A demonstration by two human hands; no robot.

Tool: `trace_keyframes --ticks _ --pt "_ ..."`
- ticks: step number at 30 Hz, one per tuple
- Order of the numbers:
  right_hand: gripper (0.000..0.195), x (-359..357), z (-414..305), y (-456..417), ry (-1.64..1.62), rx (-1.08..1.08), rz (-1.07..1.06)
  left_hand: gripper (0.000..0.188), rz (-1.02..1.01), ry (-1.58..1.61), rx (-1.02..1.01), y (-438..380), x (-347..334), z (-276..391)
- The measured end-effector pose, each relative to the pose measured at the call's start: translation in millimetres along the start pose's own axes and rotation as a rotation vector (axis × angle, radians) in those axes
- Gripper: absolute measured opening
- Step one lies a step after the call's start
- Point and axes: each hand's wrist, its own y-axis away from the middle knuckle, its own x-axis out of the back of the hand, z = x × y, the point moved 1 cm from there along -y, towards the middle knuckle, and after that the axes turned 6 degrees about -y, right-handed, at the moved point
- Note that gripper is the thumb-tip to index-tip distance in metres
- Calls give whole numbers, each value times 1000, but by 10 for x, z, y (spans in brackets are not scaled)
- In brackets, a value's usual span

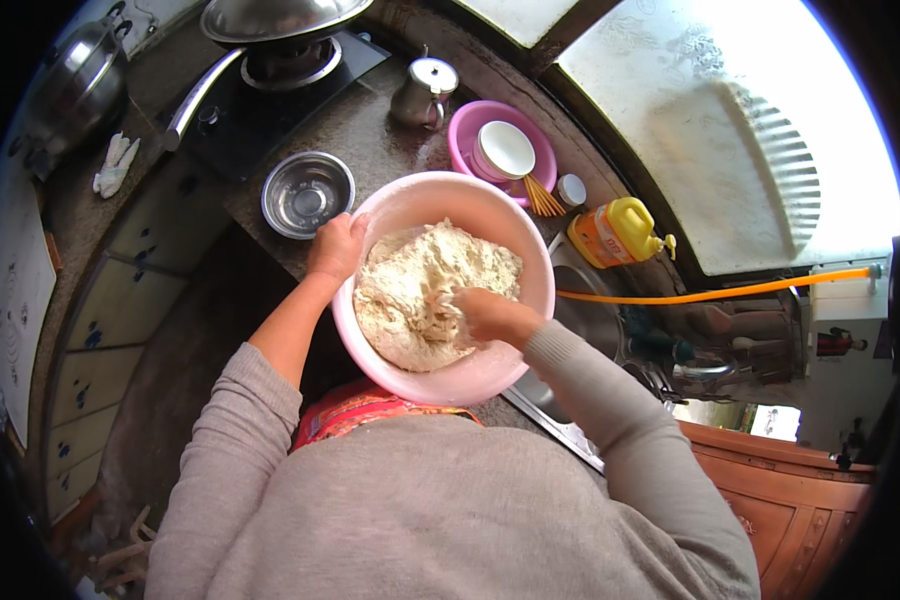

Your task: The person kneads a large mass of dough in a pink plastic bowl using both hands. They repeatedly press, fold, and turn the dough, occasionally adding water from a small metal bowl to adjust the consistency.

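A large pink plastic basin [444,386] sits in front of my body, at the counter's edge beside the sink. Inside it lies a rough, shaggy mass of pale dough [412,300], with a torn surface and a hollow near its middle. My left hand [337,249] grips the basin's left rim, thumb over the edge. Into the right part of the dough reaches my right hand [487,313], its fingers curled and coated with dough; motion blurs it, and the fingertips are partly hidden.
A steel bowl [307,195] stands left of the basin. Behind are a steel kettle [424,94] and a pink bowl [544,142] with a white bowl [506,150] and chopsticks [543,196]. Right are a yellow jug [611,232], an orange hose [720,292] and the sink [589,322].
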Motion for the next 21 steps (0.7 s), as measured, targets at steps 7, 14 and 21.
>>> trace_keyframes --ticks 7,14,21 --pt "54 -461 -629 166 713 380 217 40 -15 7 21 23 -27 30" --pt "32 -807 -752 -424 697 413 494 39 -1 -31 29 135 30 48" --pt "19 -557 -729 -613 525 340 391 40 -7 -97 37 116 91 52"
